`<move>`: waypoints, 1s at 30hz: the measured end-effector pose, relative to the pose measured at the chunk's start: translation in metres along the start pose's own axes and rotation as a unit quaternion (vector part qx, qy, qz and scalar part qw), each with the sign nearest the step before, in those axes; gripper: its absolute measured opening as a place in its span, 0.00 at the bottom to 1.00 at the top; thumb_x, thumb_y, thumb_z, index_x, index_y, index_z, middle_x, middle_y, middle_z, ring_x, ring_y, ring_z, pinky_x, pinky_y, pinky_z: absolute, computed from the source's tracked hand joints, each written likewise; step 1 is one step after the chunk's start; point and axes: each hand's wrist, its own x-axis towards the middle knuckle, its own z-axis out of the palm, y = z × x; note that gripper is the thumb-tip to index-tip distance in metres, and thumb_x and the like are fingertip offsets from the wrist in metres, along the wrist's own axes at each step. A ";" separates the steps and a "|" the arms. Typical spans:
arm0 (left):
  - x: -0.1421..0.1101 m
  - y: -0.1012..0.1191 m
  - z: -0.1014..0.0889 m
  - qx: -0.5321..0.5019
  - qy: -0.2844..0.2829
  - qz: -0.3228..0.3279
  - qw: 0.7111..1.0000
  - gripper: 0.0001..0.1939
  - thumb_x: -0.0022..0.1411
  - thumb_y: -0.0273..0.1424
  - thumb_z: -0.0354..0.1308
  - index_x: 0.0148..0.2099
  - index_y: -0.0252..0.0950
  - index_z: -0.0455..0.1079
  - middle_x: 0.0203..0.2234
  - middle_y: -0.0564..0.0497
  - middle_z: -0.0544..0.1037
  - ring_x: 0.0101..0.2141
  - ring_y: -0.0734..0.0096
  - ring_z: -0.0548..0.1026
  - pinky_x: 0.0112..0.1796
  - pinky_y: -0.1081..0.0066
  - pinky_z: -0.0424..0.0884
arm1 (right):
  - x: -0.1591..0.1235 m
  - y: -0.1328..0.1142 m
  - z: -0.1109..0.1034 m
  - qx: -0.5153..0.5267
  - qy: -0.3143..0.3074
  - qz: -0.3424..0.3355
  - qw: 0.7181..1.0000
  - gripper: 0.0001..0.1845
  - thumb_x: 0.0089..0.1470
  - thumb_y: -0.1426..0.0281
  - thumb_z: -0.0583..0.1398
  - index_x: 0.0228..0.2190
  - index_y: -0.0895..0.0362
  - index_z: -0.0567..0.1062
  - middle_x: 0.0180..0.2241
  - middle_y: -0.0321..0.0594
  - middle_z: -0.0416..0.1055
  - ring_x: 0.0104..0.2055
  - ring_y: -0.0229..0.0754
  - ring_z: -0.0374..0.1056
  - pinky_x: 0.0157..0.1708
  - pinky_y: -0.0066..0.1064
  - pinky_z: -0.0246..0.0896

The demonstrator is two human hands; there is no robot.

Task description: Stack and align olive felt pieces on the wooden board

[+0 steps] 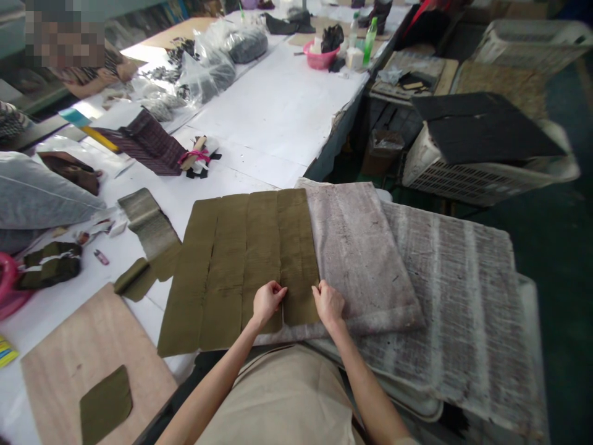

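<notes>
I see the left hand (267, 304) and right hand (330, 304) pinching opposite edges of an olive strip (299, 262) on grey cloth (359, 247), beside more strips (225, 266). Beyond, a pink basin (320, 62) sits on the white surface (278, 114); a black sheet (486, 127) tops a crate (456, 176).

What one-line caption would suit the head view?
Left hand and right hand pinch opposite edges of the rightmost olive strip on grey cloth; another olive piece rests on a board.
</notes>
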 end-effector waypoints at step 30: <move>-0.003 0.013 -0.005 0.097 0.034 0.035 0.994 0.06 0.58 0.35 0.58 0.35 0.39 0.64 0.26 0.55 0.73 0.27 0.72 0.70 0.27 0.74 0.57 | 0.052 -0.005 -0.027 0.039 0.041 -0.178 0.982 0.12 0.52 0.68 0.64 0.40 0.52 0.70 0.41 0.36 0.67 0.38 0.39 0.69 0.34 0.27 0.58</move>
